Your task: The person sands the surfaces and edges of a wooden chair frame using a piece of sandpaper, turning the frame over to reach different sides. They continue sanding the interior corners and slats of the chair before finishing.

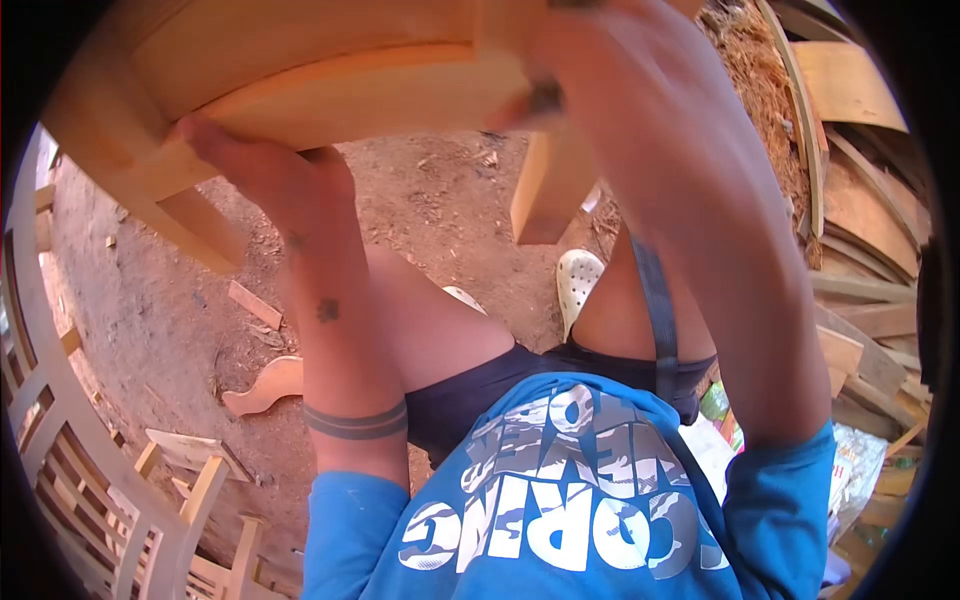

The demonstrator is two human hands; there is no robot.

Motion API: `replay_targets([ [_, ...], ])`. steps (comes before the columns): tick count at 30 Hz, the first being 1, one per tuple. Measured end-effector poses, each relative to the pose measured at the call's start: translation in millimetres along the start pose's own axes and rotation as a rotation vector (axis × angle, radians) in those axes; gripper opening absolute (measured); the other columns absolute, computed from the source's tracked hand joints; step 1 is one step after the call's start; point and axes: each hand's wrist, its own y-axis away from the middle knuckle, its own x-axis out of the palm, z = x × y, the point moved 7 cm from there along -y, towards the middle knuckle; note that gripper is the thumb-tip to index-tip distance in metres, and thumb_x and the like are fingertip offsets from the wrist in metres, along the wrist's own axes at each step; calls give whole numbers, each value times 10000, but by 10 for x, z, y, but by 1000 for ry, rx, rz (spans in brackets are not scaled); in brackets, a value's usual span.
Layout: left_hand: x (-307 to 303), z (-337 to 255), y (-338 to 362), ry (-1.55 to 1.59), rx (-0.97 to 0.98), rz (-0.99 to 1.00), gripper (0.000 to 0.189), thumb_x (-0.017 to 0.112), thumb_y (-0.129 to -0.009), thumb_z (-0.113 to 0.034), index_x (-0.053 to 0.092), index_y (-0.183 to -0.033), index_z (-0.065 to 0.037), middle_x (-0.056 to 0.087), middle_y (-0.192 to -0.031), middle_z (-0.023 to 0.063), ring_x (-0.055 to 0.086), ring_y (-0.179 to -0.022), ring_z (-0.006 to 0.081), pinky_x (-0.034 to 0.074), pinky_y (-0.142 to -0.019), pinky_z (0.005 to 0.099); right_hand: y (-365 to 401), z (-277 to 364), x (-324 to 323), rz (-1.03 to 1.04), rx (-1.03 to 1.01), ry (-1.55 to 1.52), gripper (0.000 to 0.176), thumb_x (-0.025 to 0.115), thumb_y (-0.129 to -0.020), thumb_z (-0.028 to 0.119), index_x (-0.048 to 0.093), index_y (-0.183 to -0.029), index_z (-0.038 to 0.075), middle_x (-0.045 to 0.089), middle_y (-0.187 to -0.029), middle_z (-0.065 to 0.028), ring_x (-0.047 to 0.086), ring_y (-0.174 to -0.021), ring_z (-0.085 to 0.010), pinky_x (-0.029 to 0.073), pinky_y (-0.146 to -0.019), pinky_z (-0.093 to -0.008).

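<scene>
A pale wooden furniture frame [380, 95] with a curved rail fills the top of the head view, its legs pointing down towards the ground. My left hand [270, 165] grips the lower edge of the rail at the left, thumb against its face and the other fingers hidden behind. Near the right end of the rail, my right hand [590, 60] is bent over the wood and blurred by motion. Something small and dark shows at its fingers, too smeared to name. One wooden leg [550, 185] stands out below this hand.
Slatted wooden frames [60, 420] stand along the left. A curved wood offcut [268, 387] and a small wood strip [255, 305] lie on the dirt ground [430, 190]. Stacked boards [870, 200] and wood scraps crowd the right side. My shoe [577, 285] is below the frame.
</scene>
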Motion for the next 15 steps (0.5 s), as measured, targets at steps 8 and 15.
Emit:
replay_targets([
  [8,-267,-363,37,-169,-411,110,576,639,-879,-424,440,-1303,-90,510,-1272,74,502,-1178,221,448,-980,472,-151,-137,132,-235,312,-511,384,492,-850,44,541,-1219,-48,625,-1075,-150,641,-804,-192,486,-783,-276],
  [15,-292,-309,2,-183,-408,84,531,619,-890,-414,460,-1282,-93,530,-1245,75,546,-1120,228,472,-924,452,-215,-198,188,-177,130,-455,391,441,-877,41,500,-1253,-50,628,-1048,-129,656,-871,-203,500,-782,-299],
])
